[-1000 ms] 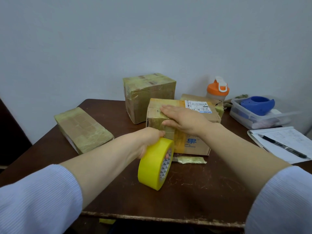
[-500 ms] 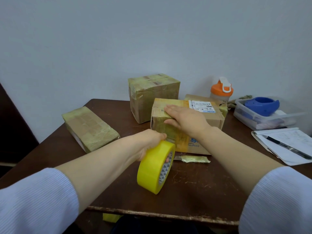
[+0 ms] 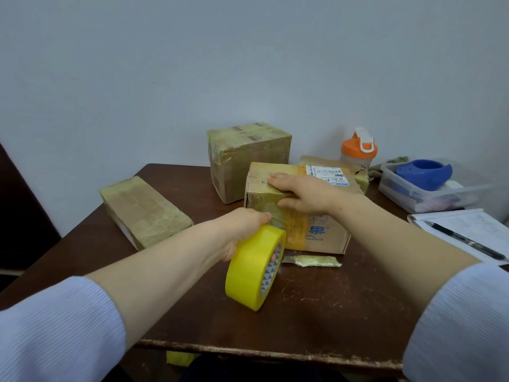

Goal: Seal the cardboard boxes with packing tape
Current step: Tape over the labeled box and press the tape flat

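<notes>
A cardboard box (image 3: 327,230) with a white label and blue print stands in the middle of the brown table (image 3: 316,312). My right hand (image 3: 300,193) lies flat over its top front edge, fingers straight, pressing tape onto it. My left hand (image 3: 242,230) grips a yellow roll of packing tape (image 3: 252,267), fingers through its core, just in front of the box. A clear strip runs from the roll up to the box's front face.
A taped flat box (image 3: 146,212) lies at the left and a taller taped box (image 3: 248,158) stands behind. At right are an orange-lidded bottle (image 3: 358,150), a clear tub (image 3: 424,198) holding a blue tape dispenser (image 3: 424,173), and a notebook with a pen (image 3: 465,239). A tape scrap (image 3: 314,261) lies near the box.
My head has tilted up and shifted, so the scene sits lower and further right in view. The roll has dropped slightly away from the box, and my right hand stays pressed on its top edge.
</notes>
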The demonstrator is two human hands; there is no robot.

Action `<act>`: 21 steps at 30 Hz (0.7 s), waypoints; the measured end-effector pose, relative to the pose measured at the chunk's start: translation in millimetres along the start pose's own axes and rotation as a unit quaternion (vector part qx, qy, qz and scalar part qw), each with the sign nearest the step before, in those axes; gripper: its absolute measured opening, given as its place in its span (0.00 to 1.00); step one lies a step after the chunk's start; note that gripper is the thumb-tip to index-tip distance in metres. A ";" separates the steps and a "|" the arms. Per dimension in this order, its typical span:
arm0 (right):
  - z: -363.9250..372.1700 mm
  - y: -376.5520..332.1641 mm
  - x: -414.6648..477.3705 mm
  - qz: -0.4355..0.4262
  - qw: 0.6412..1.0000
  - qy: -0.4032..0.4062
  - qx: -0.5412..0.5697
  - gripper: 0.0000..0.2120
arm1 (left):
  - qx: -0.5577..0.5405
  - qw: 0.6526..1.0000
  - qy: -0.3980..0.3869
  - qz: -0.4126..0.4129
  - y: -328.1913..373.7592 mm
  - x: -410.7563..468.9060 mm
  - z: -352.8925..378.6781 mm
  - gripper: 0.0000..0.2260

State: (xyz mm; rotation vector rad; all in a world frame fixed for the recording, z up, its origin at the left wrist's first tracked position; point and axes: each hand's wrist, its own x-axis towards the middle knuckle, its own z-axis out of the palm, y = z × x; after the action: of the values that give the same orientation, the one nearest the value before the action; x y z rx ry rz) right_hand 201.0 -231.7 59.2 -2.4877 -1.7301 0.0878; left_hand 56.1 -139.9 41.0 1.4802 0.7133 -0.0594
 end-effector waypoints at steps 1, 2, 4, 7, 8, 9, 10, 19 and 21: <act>-1.5 -0.9 -1.2 0.008 1.000 -0.005 0.020 0.30 | 0.000 1.000 0.004 0.007 -0.6 -0.2 0.1 0.13; -4.5 -1.2 -4.2 0.019 0.997 0.001 0.079 0.30 | 0.006 1.000 0.008 0.019 -1.5 0.1 0.3 0.13; -10.3 -3.9 -16.9 0.051 0.954 0.096 0.280 0.25 | 0.036 0.997 0.024 0.059 -4.2 1.9 0.0 0.15; 0.2 -20.6 -44.1 0.095 0.832 0.314 0.448 0.14 | 0.052 0.993 0.034 0.097 -9.7 2.5 0.6 0.14; 8.9 -26.6 -50.9 0.119 0.817 0.336 0.453 0.13 | 0.054 0.993 0.036 0.102 -12.1 1.7 1.1 0.11; 18.0 -32.0 -56.7 0.145 0.820 0.332 0.443 0.11 | 0.055 0.992 0.037 0.105 -14.1 0.1 2.2 0.08; 27.0 -35.9 -61.2 0.170 0.830 0.307 0.434 0.07 | 0.054 0.992 0.037 0.109 -15.8 -1.4 3.3 0.06; 43.6 -47.0 -63.0 0.164 0.791 0.285 0.516 0.09 | 0.062 0.986 0.025 0.152 -25.1 -11.8 8.9 0.05; 39.1 -50.4 -61.6 0.142 0.805 0.297 0.493 0.10 | 0.072 0.985 0.033 0.155 -26.9 -13.0 9.1 0.04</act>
State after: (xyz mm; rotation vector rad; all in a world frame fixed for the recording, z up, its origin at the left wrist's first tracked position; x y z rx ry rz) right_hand 128.3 -269.8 25.7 -1.6656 -0.7185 0.1574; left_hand 37.1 -156.6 22.8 1.7247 0.5318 0.1796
